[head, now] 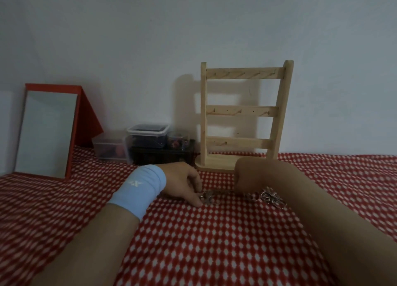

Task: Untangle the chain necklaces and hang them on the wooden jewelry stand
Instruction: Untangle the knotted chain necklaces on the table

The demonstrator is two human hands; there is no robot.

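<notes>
My left hand [182, 181] pinches the chain necklaces [208, 196] near the wooden jewelry stand [242, 111]; my right hand [251, 175], I cannot tell.

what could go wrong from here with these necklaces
1. The left hand pinches the chain necklaces at one end and the right hand covers the other, its grip hidden; pulling apart could tighten the tangle instead of loosening it.
2. The wooden jewelry stand stands just behind the right hand; a quick lift might knock it.
3. The necklaces lie on a red patterned cloth in dim light, so links may be hard to follow.
</notes>
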